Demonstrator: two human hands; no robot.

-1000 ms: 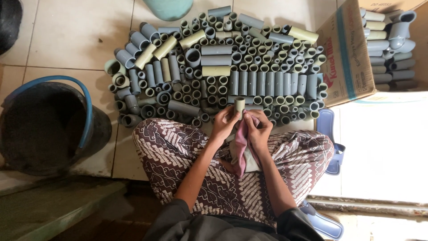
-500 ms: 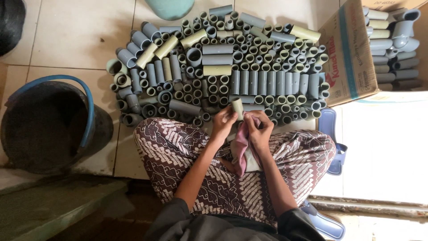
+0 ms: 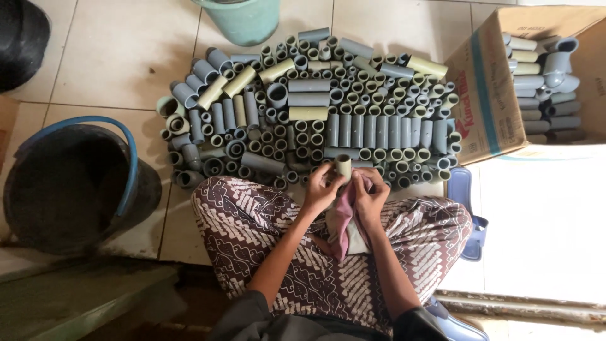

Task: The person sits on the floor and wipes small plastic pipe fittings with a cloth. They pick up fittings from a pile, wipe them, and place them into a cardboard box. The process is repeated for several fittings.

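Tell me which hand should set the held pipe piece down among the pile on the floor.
Probably the left hand: its grip already pinches the pipe piece, nearest the pile. The right hand is busy with the pink cloth.

Pipe pile (image 3: pixel 315 107): grey and olive short pieces, packed close on the tiled floor (image 3: pixel 113 57), some upright, some lying.
Box (image 3: pixel 489 95): cardboard, at the pile's right edge, open, filled with stacked grey pieces and elbows (image 3: pixel 555 63).
Black bucket (image 3: pixel 69 183): left of the pile, blue handle (image 3: pixel 126 158) over its rim.
Green bucket (image 3: pixel 243 19): top edge, just beyond the pile.
Dark container (image 3: pixel 22 38): top left corner, cut off.
Blue sandals (image 3: pixel 470 208): right of the patterned cloth (image 3: pixel 252 233) over the lap; another near the bottom edge.
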